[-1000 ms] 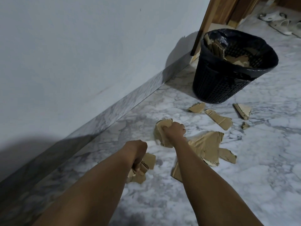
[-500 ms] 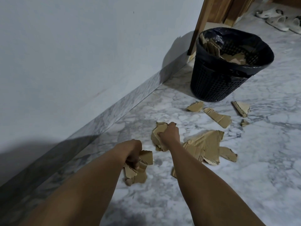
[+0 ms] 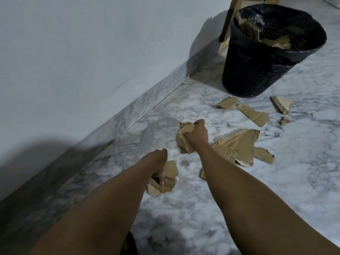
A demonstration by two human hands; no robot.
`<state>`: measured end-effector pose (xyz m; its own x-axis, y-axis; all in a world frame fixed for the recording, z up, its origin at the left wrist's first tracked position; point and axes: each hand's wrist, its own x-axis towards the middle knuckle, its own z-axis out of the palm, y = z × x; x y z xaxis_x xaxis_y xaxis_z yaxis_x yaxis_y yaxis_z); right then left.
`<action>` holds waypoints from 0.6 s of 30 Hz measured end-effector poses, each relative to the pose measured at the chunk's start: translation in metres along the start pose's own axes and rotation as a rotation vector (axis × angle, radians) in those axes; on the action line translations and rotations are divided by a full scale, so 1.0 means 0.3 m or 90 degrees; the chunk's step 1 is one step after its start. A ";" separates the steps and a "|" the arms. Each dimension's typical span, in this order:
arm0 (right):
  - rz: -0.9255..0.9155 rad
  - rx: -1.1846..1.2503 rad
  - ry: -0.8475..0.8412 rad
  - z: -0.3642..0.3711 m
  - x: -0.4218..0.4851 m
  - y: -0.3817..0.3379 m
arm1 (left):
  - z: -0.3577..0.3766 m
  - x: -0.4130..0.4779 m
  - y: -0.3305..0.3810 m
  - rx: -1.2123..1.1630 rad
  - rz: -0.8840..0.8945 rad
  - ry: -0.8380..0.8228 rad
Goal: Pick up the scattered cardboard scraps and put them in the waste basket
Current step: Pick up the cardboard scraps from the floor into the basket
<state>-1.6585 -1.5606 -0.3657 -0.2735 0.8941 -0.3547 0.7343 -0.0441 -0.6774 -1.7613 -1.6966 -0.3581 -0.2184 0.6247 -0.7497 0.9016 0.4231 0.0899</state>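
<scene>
Both bare arms reach forward over the marble floor (image 3: 276, 181). The left hand (image 3: 158, 165) is curled into a fist around a bunch of cardboard scraps (image 3: 168, 178), its fingers (image 3: 161, 181) wrapped tight over the creased pieces, which hang below the knuckles. The right hand (image 3: 197, 134) is farther forward, fingers clenched together on a crumpled wad of cardboard (image 3: 183, 137) that sticks out to the left of the fist. Just to the right of that forearm a large torn sheet (image 3: 237, 146) lies flat on the floor, with a smaller flap (image 3: 263, 155) touching its right edge. Nearer the basket lie 4 loose pieces: a small tan scrap (image 3: 227, 103), a long strip (image 3: 253, 115) beside it, a wedge-shaped piece (image 3: 281, 103) to the right, and a tiny bit (image 3: 284, 120) below that. The black mesh waste basket (image 3: 253, 76) stands by the floor's far edge near the wall (image 3: 92, 52), lined with a black bag and already holding cardboard (image 3: 248, 27). A marble skirting (image 3: 128, 115) runs along the wall's base.
</scene>
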 end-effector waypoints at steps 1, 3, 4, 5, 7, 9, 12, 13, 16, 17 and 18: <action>-0.010 0.039 -0.006 -0.012 -0.010 -0.010 | -0.009 0.011 0.008 0.020 -0.023 -0.048; 0.001 0.119 -0.004 -0.055 -0.012 -0.026 | -0.009 0.036 0.022 0.031 -0.034 -0.105; 0.011 0.139 0.009 -0.083 -0.004 -0.030 | -0.017 0.040 0.028 0.008 -0.021 -0.097; 0.027 0.149 0.026 -0.119 0.006 -0.033 | -0.031 0.038 0.036 -0.031 -0.002 -0.076; 0.066 0.183 0.073 -0.206 0.031 -0.027 | -0.074 0.026 0.062 -0.125 0.038 -0.037; 0.114 0.254 0.106 -0.302 0.060 0.002 | -0.127 0.025 0.118 -0.208 0.057 -0.039; 0.185 0.292 0.155 -0.430 0.092 0.080 | -0.172 0.044 0.252 -0.309 0.069 -0.024; 0.210 0.291 0.168 -0.460 0.100 0.113 | -0.172 0.050 0.302 -0.323 0.067 -0.029; 0.286 0.245 0.190 -0.513 0.092 0.197 | -0.149 0.084 0.437 -0.326 0.049 -0.033; 0.323 0.190 0.184 -0.520 0.092 0.228 | -0.136 0.104 0.472 -0.319 0.045 -0.023; 0.353 0.119 0.174 -0.520 0.095 0.259 | -0.122 0.121 0.502 -0.314 0.047 -0.005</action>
<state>-1.5122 -1.4690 -0.3279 0.3013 0.7964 -0.5244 0.5937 -0.5870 -0.5503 -1.6470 -1.5863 -0.3477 -0.1562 0.6604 -0.7345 0.6303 0.6392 0.4407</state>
